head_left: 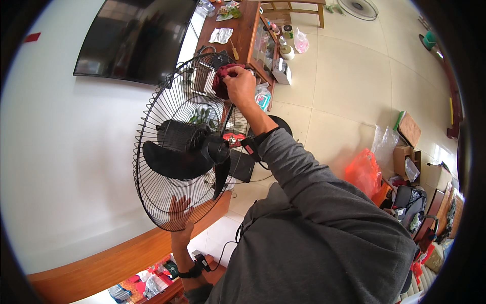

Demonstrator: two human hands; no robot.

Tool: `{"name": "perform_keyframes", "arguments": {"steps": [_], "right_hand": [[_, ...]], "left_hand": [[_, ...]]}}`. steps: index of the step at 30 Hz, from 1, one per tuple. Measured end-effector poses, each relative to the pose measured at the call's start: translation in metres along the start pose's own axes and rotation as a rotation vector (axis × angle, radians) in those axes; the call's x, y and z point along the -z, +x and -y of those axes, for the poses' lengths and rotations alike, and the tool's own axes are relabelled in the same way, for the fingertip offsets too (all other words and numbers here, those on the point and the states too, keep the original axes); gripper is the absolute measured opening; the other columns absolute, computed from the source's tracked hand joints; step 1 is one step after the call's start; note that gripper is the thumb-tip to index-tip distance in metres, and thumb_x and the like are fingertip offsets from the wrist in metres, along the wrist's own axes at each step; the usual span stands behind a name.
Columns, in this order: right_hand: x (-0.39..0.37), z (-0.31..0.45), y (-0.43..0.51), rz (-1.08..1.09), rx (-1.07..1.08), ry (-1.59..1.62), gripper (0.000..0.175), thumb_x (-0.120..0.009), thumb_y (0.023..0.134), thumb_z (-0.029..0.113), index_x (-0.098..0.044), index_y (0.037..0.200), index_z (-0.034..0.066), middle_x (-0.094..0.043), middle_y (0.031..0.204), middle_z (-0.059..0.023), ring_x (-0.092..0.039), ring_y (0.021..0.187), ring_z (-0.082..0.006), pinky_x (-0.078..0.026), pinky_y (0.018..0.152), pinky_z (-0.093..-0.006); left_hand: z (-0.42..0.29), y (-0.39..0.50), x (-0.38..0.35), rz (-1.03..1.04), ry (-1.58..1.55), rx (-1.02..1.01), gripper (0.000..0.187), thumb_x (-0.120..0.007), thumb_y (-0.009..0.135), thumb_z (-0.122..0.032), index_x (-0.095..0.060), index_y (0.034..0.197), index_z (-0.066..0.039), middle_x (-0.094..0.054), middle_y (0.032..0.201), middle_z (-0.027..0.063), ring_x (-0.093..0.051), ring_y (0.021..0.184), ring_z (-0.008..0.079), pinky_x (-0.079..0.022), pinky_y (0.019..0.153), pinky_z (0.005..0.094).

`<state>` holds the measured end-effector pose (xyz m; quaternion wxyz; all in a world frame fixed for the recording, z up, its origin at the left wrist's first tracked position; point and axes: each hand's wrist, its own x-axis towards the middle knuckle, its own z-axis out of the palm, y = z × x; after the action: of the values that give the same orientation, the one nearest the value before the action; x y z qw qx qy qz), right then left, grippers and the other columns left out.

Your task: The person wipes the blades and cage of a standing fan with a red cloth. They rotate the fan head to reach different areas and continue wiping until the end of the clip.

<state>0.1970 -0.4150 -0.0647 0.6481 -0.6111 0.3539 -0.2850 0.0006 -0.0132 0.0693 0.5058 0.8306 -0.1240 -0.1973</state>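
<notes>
A black electric fan stands before me with its blades (178, 161) bare at the front and its wire rear guard (142, 178) around them. At the guard's upper right rim, my right hand (242, 85) pinches a bunched dark red cloth (221, 84) against the wires. Low on the same guard, my left hand (181, 216) holds the rim, its thumb near the edge and its fingers spread behind the wires. Part of the fan's round black base (283, 123) shows beyond my right forearm. Both wrists wear black bands with small devices attached by cables.
A wall-mounted television (133, 38) is at upper left. The wooden cabinet (243, 22) bears a screwdriver (235, 52) and crumpled paper (221, 35). A wooden ledge (114, 254) runs below the guard. A round wire grille (366, 13), red plastic bag (362, 173) and boxes lie on the floor.
</notes>
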Motion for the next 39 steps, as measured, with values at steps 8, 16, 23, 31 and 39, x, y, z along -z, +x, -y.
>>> {"name": "perform_keyframes", "arguments": {"steps": [8,16,23,31,39], "right_hand": [[0.007,-0.05,0.014,0.069,-0.178,-0.208,0.033,-0.08,0.071,0.026,-0.076,0.088,-0.0016,-0.074,0.093,-0.027,-0.072,0.092,-0.0442,-0.057,0.085,-0.0488],[0.003,0.035,-0.003,0.194,0.105,0.333,0.017,-0.077,0.082,0.011,-0.079,0.096,0.0012,-0.076,0.082,-0.015,-0.073,0.073,-0.0231,-0.056,0.073,-0.0339],[0.008,0.107,-0.053,0.499,0.359,0.581,0.017,-0.073,0.086,0.006,-0.075,0.102,-0.0006,-0.073,0.086,-0.0144,-0.069,0.078,-0.0203,-0.054,0.074,-0.0321],[0.071,0.024,-0.032,0.767,-0.153,0.565,0.022,-0.069,0.089,0.008,-0.073,0.11,0.0046,-0.071,0.087,-0.0027,-0.064,0.074,-0.0094,-0.053,0.067,-0.0258],[0.148,-0.052,0.025,0.302,-0.705,0.738,0.03,-0.046,0.1,0.023,-0.066,0.101,0.0,-0.072,0.088,-0.0128,-0.064,0.066,-0.0214,-0.042,0.048,-0.0241]], "left_hand": [[-0.001,0.001,0.0,0.002,-0.005,0.002,0.099,-0.05,0.074,0.014,-0.014,0.164,-0.006,-0.04,0.158,0.0194,-0.045,0.144,0.0333,-0.045,0.115,0.0416],[0.006,0.0,-0.002,-0.001,-0.027,-0.037,0.095,-0.052,0.078,0.01,-0.015,0.164,-0.006,-0.041,0.157,0.0208,-0.044,0.145,0.0347,-0.042,0.116,0.0498],[0.005,-0.001,-0.009,-0.045,-0.063,-0.012,0.098,-0.052,0.074,0.01,-0.016,0.164,-0.007,-0.041,0.156,0.0201,-0.045,0.143,0.0356,-0.043,0.116,0.048],[0.002,0.001,-0.012,-0.063,-0.016,-0.01,0.102,-0.053,0.074,0.007,-0.013,0.166,-0.009,-0.043,0.154,0.0191,-0.046,0.143,0.0343,-0.043,0.115,0.0453],[0.022,-0.007,-0.005,-0.106,-0.007,-0.056,0.092,-0.055,0.079,0.005,-0.018,0.164,-0.002,-0.047,0.153,0.0212,-0.047,0.143,0.0311,-0.037,0.119,0.0438]]}}
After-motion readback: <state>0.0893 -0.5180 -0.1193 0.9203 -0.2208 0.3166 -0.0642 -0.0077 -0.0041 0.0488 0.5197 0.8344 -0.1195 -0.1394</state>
